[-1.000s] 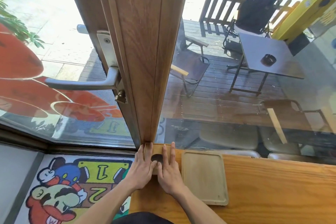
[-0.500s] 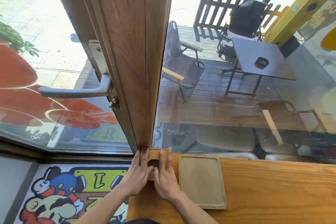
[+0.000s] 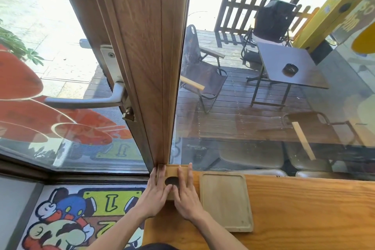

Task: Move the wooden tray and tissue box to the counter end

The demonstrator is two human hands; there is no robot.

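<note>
At counter end (image 3: 304, 209) | tissue box (image 3: 172, 170), wooden tray (image 3: 225, 201) lengthwise toward window, seemingly

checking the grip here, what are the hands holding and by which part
Both hands, left hand and right hand, lie flat on the top of the tissue box, either side of its oval opening; no closed grasp.

Tissue box (image 3: 172, 170): pale wood, matt. Wooden tray (image 3: 225, 201): light wood, smooth, matt. Counter (image 3: 304, 215): orange wood, grained, slight sheen. Door frame (image 3: 142, 46): dark wood-grain. Door handle (image 3: 85, 101): brushed metal. Floor mat (image 3: 67, 219): napped cloth.
</note>
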